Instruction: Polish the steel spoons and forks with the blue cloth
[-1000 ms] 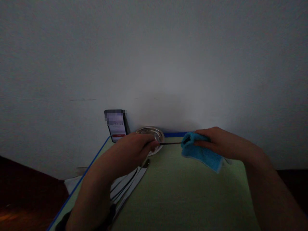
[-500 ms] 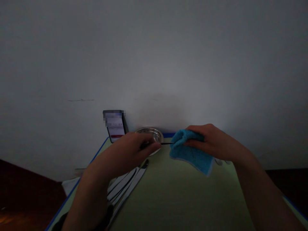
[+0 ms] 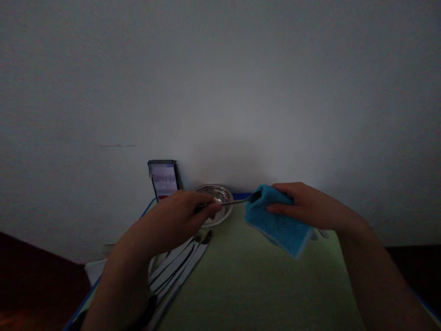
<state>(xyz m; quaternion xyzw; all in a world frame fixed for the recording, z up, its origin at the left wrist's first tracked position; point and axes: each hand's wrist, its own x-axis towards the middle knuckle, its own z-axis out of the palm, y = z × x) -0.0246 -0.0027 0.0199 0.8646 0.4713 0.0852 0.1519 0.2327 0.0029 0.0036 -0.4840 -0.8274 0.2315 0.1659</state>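
Note:
My left hand (image 3: 184, 216) is closed round the handle of a thin metal utensil (image 3: 237, 201) that points right, over the table's far edge. The utensil's other end disappears into a folded blue cloth (image 3: 275, 223). My right hand (image 3: 303, 207) grips that cloth, pinching it around the utensil's end, so I cannot tell which kind of utensil it is. Both hands hover above a pale green mat (image 3: 248, 280).
A small metal dish (image 3: 217, 207) sits at the far edge by the wall. A phone (image 3: 164, 180) leans against the wall, screen lit. Several knives and other cutlery (image 3: 179, 269) lie on the mat's left part. The mat has a blue border (image 3: 146, 209).
The cloth slid left along the utensil toward my left hand, then back a little to the right. The utensil's far end now tilts slightly up.

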